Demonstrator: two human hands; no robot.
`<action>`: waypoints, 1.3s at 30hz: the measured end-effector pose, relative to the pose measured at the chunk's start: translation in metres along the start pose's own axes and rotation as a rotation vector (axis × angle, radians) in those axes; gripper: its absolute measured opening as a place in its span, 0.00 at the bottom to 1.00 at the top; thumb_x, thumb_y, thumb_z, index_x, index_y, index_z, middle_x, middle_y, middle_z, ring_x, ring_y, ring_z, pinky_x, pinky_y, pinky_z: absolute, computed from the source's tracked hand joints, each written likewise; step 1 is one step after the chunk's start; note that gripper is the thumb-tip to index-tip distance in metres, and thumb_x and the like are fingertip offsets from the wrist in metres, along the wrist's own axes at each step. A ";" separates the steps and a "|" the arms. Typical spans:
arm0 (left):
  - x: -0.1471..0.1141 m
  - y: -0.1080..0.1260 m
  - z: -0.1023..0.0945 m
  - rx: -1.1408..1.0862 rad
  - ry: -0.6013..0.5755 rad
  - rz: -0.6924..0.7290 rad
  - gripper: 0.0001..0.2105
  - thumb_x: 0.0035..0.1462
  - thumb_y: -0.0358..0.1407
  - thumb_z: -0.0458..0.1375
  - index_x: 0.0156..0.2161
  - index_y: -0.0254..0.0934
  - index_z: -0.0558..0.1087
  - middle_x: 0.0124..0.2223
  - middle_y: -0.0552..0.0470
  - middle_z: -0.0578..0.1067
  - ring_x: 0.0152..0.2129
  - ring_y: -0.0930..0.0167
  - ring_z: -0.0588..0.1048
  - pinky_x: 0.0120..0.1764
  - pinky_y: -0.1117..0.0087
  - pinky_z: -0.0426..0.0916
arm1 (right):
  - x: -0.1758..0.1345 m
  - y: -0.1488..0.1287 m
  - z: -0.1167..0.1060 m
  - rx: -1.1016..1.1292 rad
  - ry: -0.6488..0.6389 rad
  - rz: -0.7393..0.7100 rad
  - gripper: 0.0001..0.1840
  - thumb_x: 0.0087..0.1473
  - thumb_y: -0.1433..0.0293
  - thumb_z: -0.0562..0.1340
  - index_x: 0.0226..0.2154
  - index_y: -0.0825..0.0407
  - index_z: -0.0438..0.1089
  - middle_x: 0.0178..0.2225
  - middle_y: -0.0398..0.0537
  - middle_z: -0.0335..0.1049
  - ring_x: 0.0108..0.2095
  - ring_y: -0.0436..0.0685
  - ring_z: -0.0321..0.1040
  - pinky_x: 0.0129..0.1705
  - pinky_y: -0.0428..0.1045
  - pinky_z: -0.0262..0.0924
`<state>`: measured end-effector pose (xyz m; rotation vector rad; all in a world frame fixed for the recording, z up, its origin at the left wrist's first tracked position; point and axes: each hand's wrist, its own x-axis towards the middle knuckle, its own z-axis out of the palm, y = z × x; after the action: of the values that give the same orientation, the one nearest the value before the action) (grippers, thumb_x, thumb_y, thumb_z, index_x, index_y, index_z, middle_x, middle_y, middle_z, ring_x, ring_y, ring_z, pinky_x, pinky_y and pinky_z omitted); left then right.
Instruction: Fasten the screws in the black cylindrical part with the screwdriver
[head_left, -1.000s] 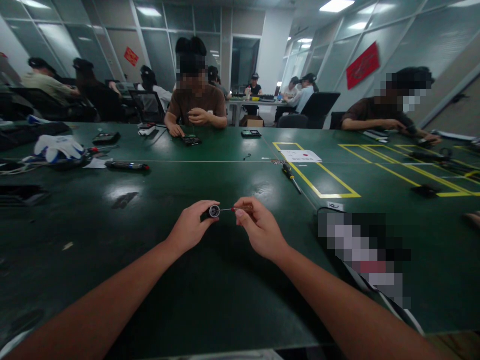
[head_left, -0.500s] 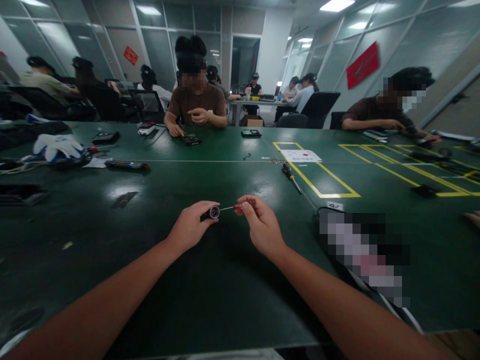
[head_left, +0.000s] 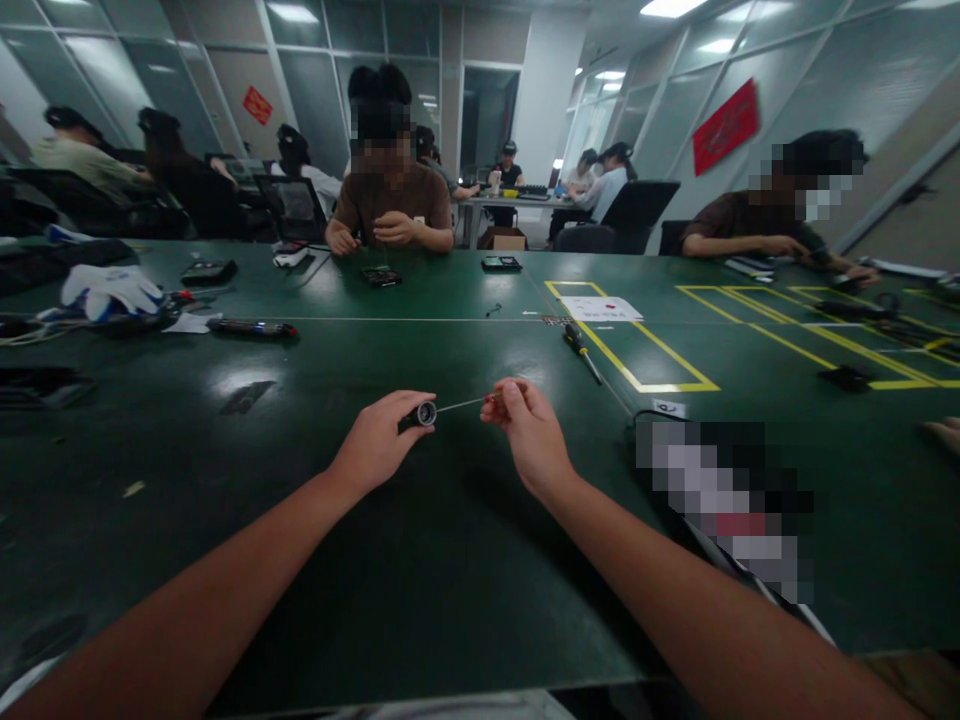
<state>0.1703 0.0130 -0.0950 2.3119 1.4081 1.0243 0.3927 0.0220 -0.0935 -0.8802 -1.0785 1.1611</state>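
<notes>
Thumb and fingers of my left hand (head_left: 381,440) close around a short black cylindrical part (head_left: 425,413), its round, grey-rimmed end turned toward me. My right hand (head_left: 531,432) grips the red handle of a thin screwdriver (head_left: 463,404). The metal shaft runs leftward to the rim of the cylinder; whether its tip sits inside or beside the opening I cannot tell. Both hands are held above the green table (head_left: 420,590). Beyond my right hand lies a larger black and yellow screwdriver (head_left: 579,346).
White gloves (head_left: 112,291) and a dark pen-shaped tool (head_left: 253,328) lie at the left. A paper sheet (head_left: 600,308) rests by yellow tape. Near my right forearm is a long blurred-out object (head_left: 720,500). A co-worker (head_left: 390,205) sits opposite, another at the right.
My right hand has moved slightly right and up with the screwdriver, showing more of its shaft. The left hand stays nearly in place. The co-worker opposite has lifted a hand off a dark device.
</notes>
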 end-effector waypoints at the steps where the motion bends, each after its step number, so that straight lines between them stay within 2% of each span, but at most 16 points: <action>1: 0.000 0.000 0.000 -0.001 0.004 -0.001 0.17 0.61 0.33 0.62 0.56 0.38 0.75 0.55 0.46 0.77 0.53 0.62 0.76 0.58 0.55 0.69 | -0.002 0.000 0.002 -0.017 -0.018 -0.014 0.14 0.60 0.55 0.63 0.38 0.48 0.70 0.33 0.43 0.72 0.33 0.53 0.72 0.41 0.52 0.69; 9: -0.001 0.002 0.001 -0.025 0.001 -0.004 0.18 0.61 0.34 0.64 0.56 0.38 0.75 0.55 0.47 0.78 0.52 0.63 0.76 0.58 0.57 0.70 | -0.011 -0.005 0.003 -0.252 -0.122 -0.148 0.11 0.65 0.58 0.58 0.42 0.48 0.69 0.36 0.45 0.74 0.37 0.55 0.73 0.44 0.53 0.68; 12: -0.002 0.001 0.001 -0.021 0.002 -0.024 0.18 0.60 0.34 0.64 0.56 0.39 0.76 0.55 0.47 0.78 0.53 0.62 0.76 0.58 0.56 0.70 | -0.015 -0.009 0.002 -0.379 -0.183 -0.192 0.11 0.67 0.59 0.56 0.45 0.47 0.68 0.30 0.42 0.72 0.32 0.54 0.71 0.39 0.52 0.65; 14: -0.002 -0.001 0.002 -0.018 0.003 -0.024 0.18 0.60 0.33 0.64 0.56 0.39 0.76 0.55 0.47 0.78 0.53 0.62 0.76 0.58 0.56 0.70 | -0.019 -0.011 0.003 -0.380 -0.233 -0.190 0.11 0.67 0.59 0.57 0.46 0.46 0.68 0.28 0.40 0.69 0.29 0.53 0.67 0.35 0.51 0.62; 18: -0.002 -0.003 0.004 -0.018 -0.008 -0.005 0.18 0.60 0.32 0.63 0.56 0.39 0.76 0.55 0.47 0.78 0.52 0.63 0.76 0.58 0.56 0.70 | -0.023 -0.016 0.005 -0.357 -0.282 -0.190 0.14 0.67 0.56 0.57 0.39 0.46 0.72 0.28 0.41 0.66 0.30 0.53 0.65 0.34 0.50 0.59; 21: -0.002 -0.003 0.004 -0.027 -0.029 0.001 0.17 0.61 0.32 0.62 0.55 0.39 0.76 0.54 0.47 0.78 0.52 0.62 0.76 0.58 0.56 0.70 | -0.024 -0.018 0.006 -0.414 -0.268 -0.176 0.17 0.67 0.56 0.55 0.37 0.47 0.75 0.28 0.42 0.67 0.30 0.54 0.65 0.34 0.50 0.59; 24: -0.002 -0.003 0.004 -0.028 -0.027 0.000 0.17 0.61 0.32 0.62 0.55 0.39 0.76 0.54 0.47 0.78 0.52 0.62 0.76 0.58 0.56 0.70 | -0.023 -0.017 0.005 -0.377 -0.211 -0.136 0.10 0.64 0.61 0.60 0.42 0.46 0.73 0.32 0.43 0.72 0.32 0.54 0.69 0.36 0.51 0.62; 26: -0.002 -0.003 0.003 -0.023 -0.024 -0.006 0.17 0.60 0.32 0.63 0.55 0.38 0.76 0.55 0.47 0.78 0.52 0.62 0.76 0.58 0.56 0.70 | -0.022 -0.016 0.006 -0.317 -0.178 -0.123 0.08 0.62 0.62 0.62 0.42 0.47 0.71 0.34 0.43 0.74 0.34 0.55 0.72 0.39 0.52 0.65; 30: -0.003 -0.005 0.004 -0.013 -0.018 -0.015 0.16 0.60 0.31 0.63 0.54 0.38 0.76 0.54 0.46 0.78 0.52 0.63 0.76 0.58 0.56 0.70 | -0.022 -0.011 0.008 -0.326 -0.201 -0.133 0.10 0.63 0.59 0.61 0.41 0.48 0.73 0.37 0.47 0.78 0.38 0.56 0.75 0.44 0.54 0.67; 33: -0.002 -0.005 0.003 -0.004 -0.008 -0.004 0.15 0.61 0.32 0.62 0.53 0.37 0.77 0.54 0.46 0.78 0.52 0.62 0.76 0.58 0.55 0.70 | -0.020 -0.006 0.009 -0.350 -0.159 -0.156 0.13 0.65 0.57 0.60 0.42 0.48 0.73 0.36 0.47 0.78 0.38 0.57 0.76 0.45 0.54 0.68; 36: 0.000 -0.004 0.000 0.005 0.007 0.050 0.15 0.63 0.34 0.60 0.54 0.38 0.76 0.54 0.45 0.78 0.52 0.62 0.76 0.58 0.55 0.70 | -0.009 -0.003 0.006 -0.198 -0.080 -0.064 0.17 0.62 0.53 0.61 0.39 0.49 0.72 0.31 0.46 0.75 0.34 0.56 0.74 0.43 0.55 0.69; 38: 0.002 -0.005 -0.002 0.024 0.036 0.070 0.16 0.63 0.34 0.60 0.56 0.38 0.75 0.55 0.45 0.77 0.53 0.62 0.75 0.59 0.55 0.69 | 0.001 -0.001 0.000 0.010 -0.086 0.151 0.21 0.60 0.49 0.61 0.32 0.49 0.70 0.25 0.43 0.69 0.27 0.55 0.70 0.41 0.57 0.72; 39: 0.003 -0.005 -0.003 0.037 0.045 0.066 0.17 0.63 0.33 0.61 0.56 0.38 0.75 0.55 0.45 0.77 0.53 0.62 0.75 0.59 0.55 0.69 | 0.006 0.000 -0.003 0.081 -0.053 0.203 0.21 0.59 0.48 0.61 0.31 0.48 0.68 0.23 0.42 0.67 0.26 0.55 0.68 0.40 0.57 0.72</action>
<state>0.1656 0.0178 -0.0941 2.3902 1.3871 1.0838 0.3958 0.0279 -0.0930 -0.9153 -0.9943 1.3943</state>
